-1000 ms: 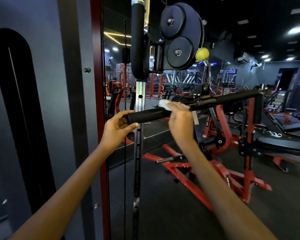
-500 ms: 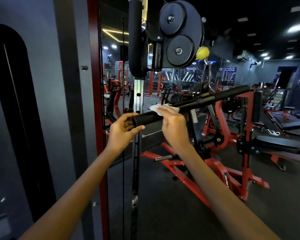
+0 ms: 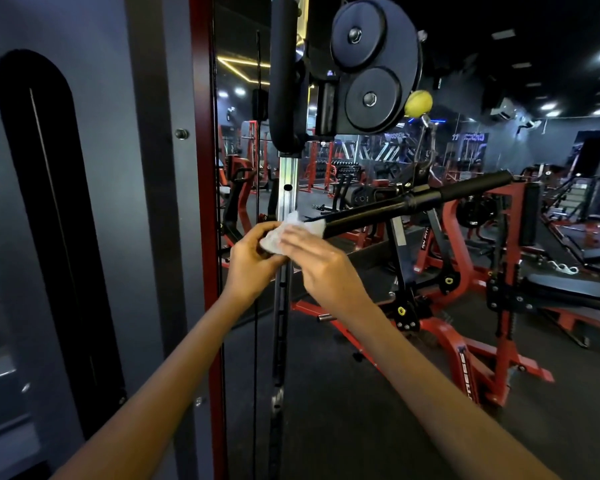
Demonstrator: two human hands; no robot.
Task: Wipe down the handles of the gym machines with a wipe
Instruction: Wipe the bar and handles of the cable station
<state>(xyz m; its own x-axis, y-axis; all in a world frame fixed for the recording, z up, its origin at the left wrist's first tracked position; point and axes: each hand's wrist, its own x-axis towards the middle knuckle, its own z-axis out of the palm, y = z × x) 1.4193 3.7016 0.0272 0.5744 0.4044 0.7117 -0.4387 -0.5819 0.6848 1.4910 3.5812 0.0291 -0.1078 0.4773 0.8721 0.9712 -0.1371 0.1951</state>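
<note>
A long black bar handle (image 3: 395, 209) hangs from the cable machine and slopes up to the right, with a foam grip at its far end. A white wipe (image 3: 279, 233) is wrapped over the bar's near left end, hiding that grip. My right hand (image 3: 312, 261) grips the wipe around the bar end. My left hand (image 3: 253, 258) cups the same end from the left, its fingers curled around the wipe and bar tip.
A grey panel with a red frame post (image 3: 201, 202) stands at the left. A padded black vertical handle (image 3: 284, 74) and pulley discs (image 3: 371, 64) hang above. A steel guide rail (image 3: 286, 188) runs down behind my hands. Red gym machines (image 3: 465, 306) fill the floor to the right.
My right hand has slid the wipe leftward along the bar to its near end, meeting my left hand. The bar's far end has tilted higher.
</note>
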